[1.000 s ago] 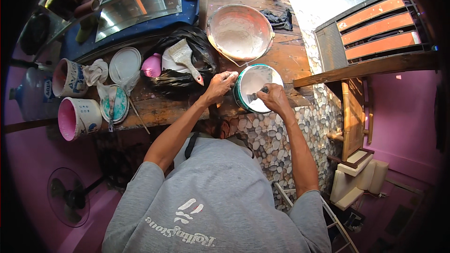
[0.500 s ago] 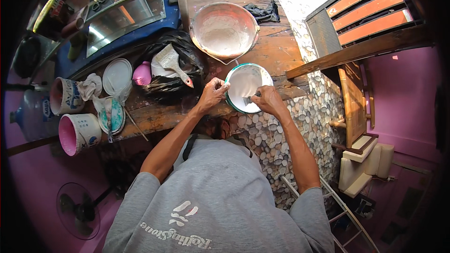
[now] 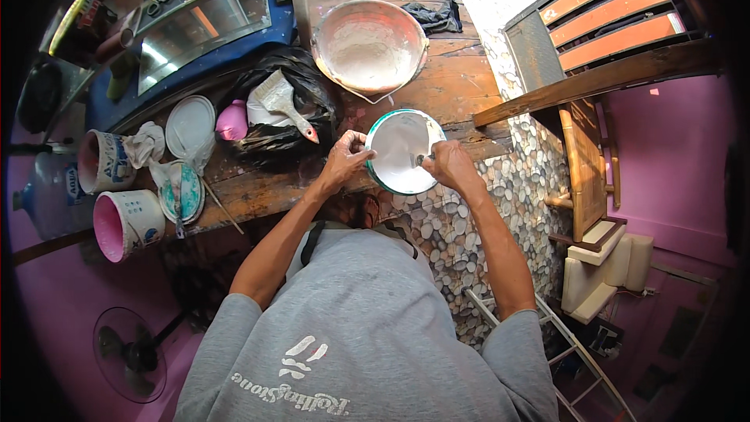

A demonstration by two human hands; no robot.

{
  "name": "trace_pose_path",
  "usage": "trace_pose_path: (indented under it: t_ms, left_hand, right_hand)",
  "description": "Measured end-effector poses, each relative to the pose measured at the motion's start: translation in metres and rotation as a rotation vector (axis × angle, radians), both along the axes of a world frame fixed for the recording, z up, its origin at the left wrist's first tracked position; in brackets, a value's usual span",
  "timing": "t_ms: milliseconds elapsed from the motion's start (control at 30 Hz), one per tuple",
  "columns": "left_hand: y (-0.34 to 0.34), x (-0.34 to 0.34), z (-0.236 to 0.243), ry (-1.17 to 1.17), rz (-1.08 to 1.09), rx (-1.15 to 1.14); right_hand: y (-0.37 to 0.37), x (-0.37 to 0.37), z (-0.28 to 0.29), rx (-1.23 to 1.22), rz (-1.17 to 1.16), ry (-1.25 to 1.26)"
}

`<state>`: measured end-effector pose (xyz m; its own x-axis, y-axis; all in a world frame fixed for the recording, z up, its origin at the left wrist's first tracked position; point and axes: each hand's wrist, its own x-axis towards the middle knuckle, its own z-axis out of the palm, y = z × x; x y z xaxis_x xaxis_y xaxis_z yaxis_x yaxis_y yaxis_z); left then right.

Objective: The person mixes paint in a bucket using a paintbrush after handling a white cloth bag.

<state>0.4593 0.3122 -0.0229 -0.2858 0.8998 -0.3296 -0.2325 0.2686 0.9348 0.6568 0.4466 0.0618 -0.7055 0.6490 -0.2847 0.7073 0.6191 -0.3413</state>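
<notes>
At the edge of the wooden surface (image 3: 449, 82), my left fingers (image 3: 358, 158) held a teal-rimmed tub (image 3: 405, 191) by its rim while my right fingers (image 3: 435, 164) gripped a dark tool (image 3: 420, 161) inside it

White lettering (image 3: 291, 399) marks the near grey shirt (image 3: 359, 305); at left, print (image 3: 74, 186) marks a blue jug (image 3: 45, 195), white tub (image 3: 114, 176) and dark can (image 3: 83, 29).

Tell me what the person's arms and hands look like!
The left hand and right hand are bare, without gloves. Both forearms are uncovered too. Short, loose grey sleeves cover the upper arms, matching the grey shirt with its pale printed design.
</notes>
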Motion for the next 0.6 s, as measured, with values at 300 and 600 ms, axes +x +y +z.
trace_pose_path:
  t_ms: [300,600]
  left_hand:
    - [0.015,-0.009,0.004,-0.289,-0.046,-0.103]
    - [0.012,-0.002,-0.008,-0.328,0.023,-0.051]
  right_hand:
    - [-0.023,-0.037,-0.01,0.027,0.099,-0.05]
    - [-0.013,-0.039,-0.006,0.318,0.278,0.14]
